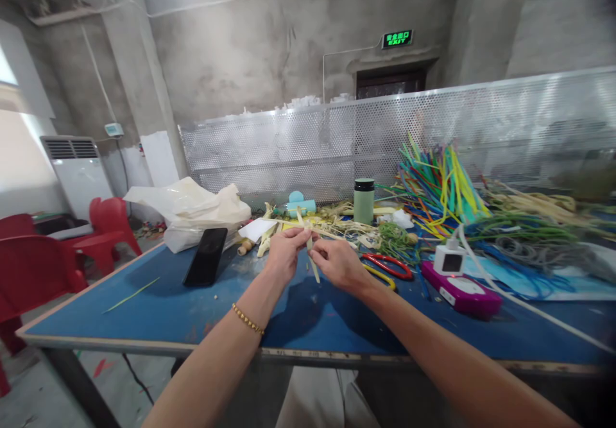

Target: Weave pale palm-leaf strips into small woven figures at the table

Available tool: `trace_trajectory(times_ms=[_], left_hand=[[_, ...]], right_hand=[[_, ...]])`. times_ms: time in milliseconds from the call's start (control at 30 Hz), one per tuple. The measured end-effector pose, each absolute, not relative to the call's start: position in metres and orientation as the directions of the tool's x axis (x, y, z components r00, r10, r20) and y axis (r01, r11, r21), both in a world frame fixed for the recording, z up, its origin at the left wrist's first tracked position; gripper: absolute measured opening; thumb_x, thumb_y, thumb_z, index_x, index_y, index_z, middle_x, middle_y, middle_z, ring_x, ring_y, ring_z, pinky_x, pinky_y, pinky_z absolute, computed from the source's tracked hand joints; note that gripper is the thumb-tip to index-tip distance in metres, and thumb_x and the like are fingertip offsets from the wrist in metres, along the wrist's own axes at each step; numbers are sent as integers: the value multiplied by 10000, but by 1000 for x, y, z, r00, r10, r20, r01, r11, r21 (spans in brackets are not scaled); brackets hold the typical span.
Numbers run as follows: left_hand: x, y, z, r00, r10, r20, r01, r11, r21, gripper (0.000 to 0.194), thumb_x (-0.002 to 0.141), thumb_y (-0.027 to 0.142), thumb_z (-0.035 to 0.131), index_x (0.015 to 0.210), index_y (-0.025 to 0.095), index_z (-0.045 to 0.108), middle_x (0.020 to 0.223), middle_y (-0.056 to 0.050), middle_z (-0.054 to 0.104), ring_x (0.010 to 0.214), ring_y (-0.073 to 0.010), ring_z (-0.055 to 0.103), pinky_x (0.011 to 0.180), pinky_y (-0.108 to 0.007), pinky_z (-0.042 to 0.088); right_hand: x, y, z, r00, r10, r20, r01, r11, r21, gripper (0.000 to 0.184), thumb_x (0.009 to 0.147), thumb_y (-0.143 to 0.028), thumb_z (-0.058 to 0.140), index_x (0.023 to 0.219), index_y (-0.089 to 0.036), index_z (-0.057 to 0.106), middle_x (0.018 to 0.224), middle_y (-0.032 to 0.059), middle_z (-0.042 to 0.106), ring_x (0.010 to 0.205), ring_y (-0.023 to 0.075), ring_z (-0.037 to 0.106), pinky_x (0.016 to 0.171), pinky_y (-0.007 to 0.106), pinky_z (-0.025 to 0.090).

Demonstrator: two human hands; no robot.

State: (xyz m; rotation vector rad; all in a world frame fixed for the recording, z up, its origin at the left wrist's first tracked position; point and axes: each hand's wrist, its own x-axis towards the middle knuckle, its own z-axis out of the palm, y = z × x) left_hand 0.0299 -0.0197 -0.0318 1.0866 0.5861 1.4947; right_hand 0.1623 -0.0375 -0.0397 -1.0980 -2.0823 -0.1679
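Observation:
My left hand (285,253) and my right hand (337,262) meet above the blue table (144,306), both pinching a pale straw-like strip (310,248). The strip runs up between the fingertips and hangs down below them towards the table. A beaded bracelet (248,319) sits on my left wrist. Behind the hands lies a loose heap of pale dried strips (346,226).
A black phone (206,256) lies to the left beside a white plastic bag (192,210). A green bottle (364,201), coloured strips (440,184), red and yellow rings (387,265), a magenta device with a white charger (459,283) crowd the right. Red chairs (43,261) stand left.

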Motion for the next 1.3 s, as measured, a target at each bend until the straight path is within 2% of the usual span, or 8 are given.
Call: trace_trajectory(times_ms=[167,300,367,467,600,800,1033,1300], left_hand=[[29,-17,-34,41,942,333,-433,-283,856,228,553,271,809,660,99,705,670,-75,689,616,-138,588,660,-281,451],[30,-16,-36,-11,910,415,-335,-394,856,175,581,226,779,688,103,716,697,-78,702,657,-145,604,735,-292,450],[31,-17,-36,0,896,445,-307,-423,853,158,584,205,769,691,100,718,704,-87,705,682,-157,617,761,-301,451],[32,-17,-37,40,888,459,-316,-425,849,155,579,175,760,712,103,724,713,-84,708,704,-167,627,777,-312,459],[32,-19,-36,94,894,439,-340,-386,858,148,581,149,754,717,95,725,704,-81,702,687,-156,624,777,-310,467],[32,-20,-36,187,937,294,-467,-179,866,166,542,134,806,659,79,703,654,-89,687,627,-143,626,755,-318,490],[32,-19,-36,233,939,252,-516,-100,851,169,542,101,813,682,60,726,673,-101,692,644,-140,630,772,-307,494],[29,-21,-32,261,928,265,-507,-102,856,133,575,95,795,681,59,724,675,-94,674,639,-131,610,770,-316,469]], right_hand=[[167,-45,-31,-403,600,692,673,706,-221,327,892,-271,477,591,-176,564,551,-9,531,510,106,419,542,241,291],[176,-47,-22,-193,445,874,667,713,-216,276,920,-296,455,758,-158,631,715,45,611,666,142,524,647,245,372],[180,-43,-21,-139,419,897,703,680,-209,217,901,-270,483,837,-146,649,801,78,643,761,172,567,717,266,399],[182,-35,-23,-198,508,838,713,662,-232,154,853,-231,537,863,-153,670,842,85,684,800,194,606,747,284,423],[180,-33,-24,-202,595,778,660,670,-340,138,820,-181,544,801,-171,680,758,44,697,704,161,619,675,254,432],[179,-37,-21,-148,630,762,617,661,-426,134,773,-171,542,750,-165,674,679,22,681,593,129,582,595,226,420],[180,-37,-19,-130,623,771,625,655,-424,159,753,-227,559,707,-167,699,521,-19,558,490,102,441,513,219,335],[180,-35,-17,-109,648,754,629,632,-453,155,749,-260,574,720,-162,691,517,-17,564,485,106,447,503,223,335]])
